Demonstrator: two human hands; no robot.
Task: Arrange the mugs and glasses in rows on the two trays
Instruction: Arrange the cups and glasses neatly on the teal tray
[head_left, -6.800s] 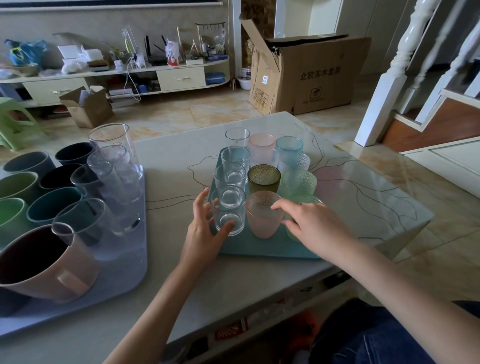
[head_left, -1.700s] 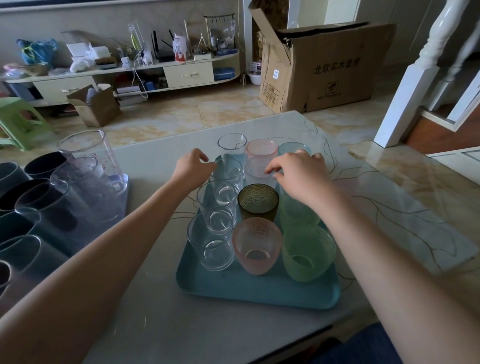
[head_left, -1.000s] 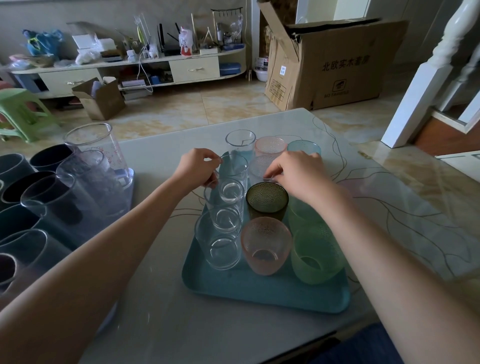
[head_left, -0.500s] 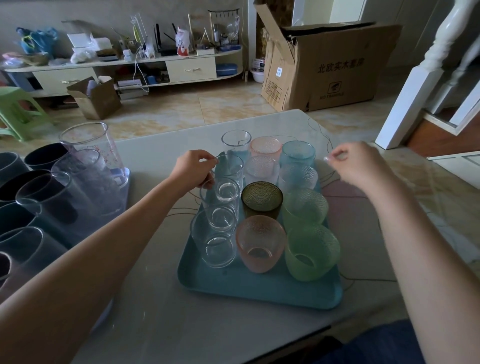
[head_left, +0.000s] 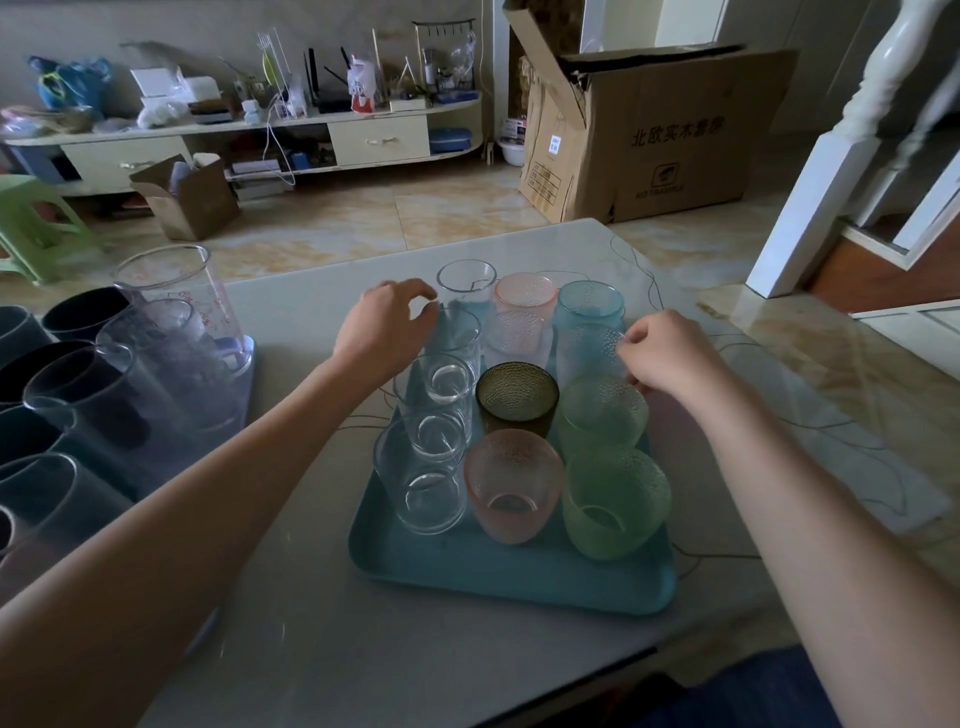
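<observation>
On the pale, glossy worktop (head_left: 311, 623) sit two trays: a lavender tray (head_left: 248, 358) at left carrying dark, smooth mugs (head_left: 78, 317) and tall clear glasses (head_left: 171, 296), and a teal rectangular tray (head_left: 509, 574) at centre. The teal tray holds twelve glasses in three rows of four: four smooth clear cylinders (head_left: 431, 483); a pink, dark olive, clear and pink dimpled row (head_left: 514, 483); two green (head_left: 615, 501), one clear and one blue (head_left: 589, 306). The left hand (head_left: 384, 327) pinches the rim of the third clear cylinder. The right hand (head_left: 670, 353), which was raised off the tray half a second ago, now touches the clear dimpled glass (head_left: 592, 353) with curled fingers.
</observation>
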